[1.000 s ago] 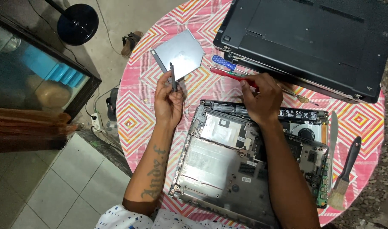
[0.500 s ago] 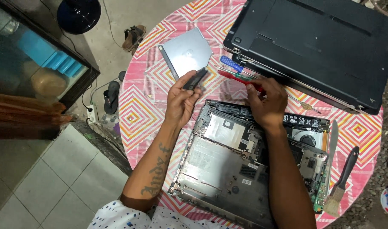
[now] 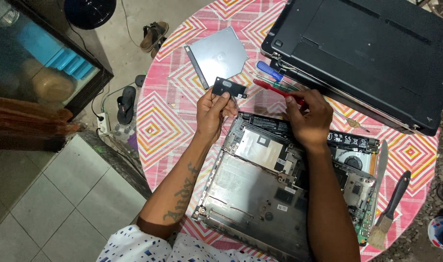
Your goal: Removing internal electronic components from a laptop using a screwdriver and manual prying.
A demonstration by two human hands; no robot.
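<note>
While the round table (image 3: 158, 121) with its pink zigzag cloth takes up most of the shot, the biggest thing on it is the black laptop bottom cover (image 3: 362, 53), already off and parked at the far right edge. Next down in size is the opened laptop chassis (image 3: 279, 194) right in front of the person, with the metal shielding, board and a fan showing, so I'd say teardown is well underway. The silver optical drive (image 3: 216, 53) is out too, lying on the cloth past the left hand.

What looks left: the board and battery strip are still seated in the chassis, so there's more to pull.

The left hand (image 3: 214, 114) is lifted just above the chassis's far left corner, fingers pinching a small black bracket piece (image 3: 229, 87) by its lower edge. The right hand (image 3: 308, 119) rests over the chassis's far edge, fingers curled around a red-handled screwdriver (image 3: 275, 90). A blue-handled screwdriver (image 3: 270, 71) lies just beyond it, and a paintbrush (image 3: 391, 206) sits on the right side.

Room-wise: concrete floor with sandals (image 3: 153, 35), pale tiles lower left, and a dark glass-fronted cabinet (image 3: 42, 63) to the left.
</note>
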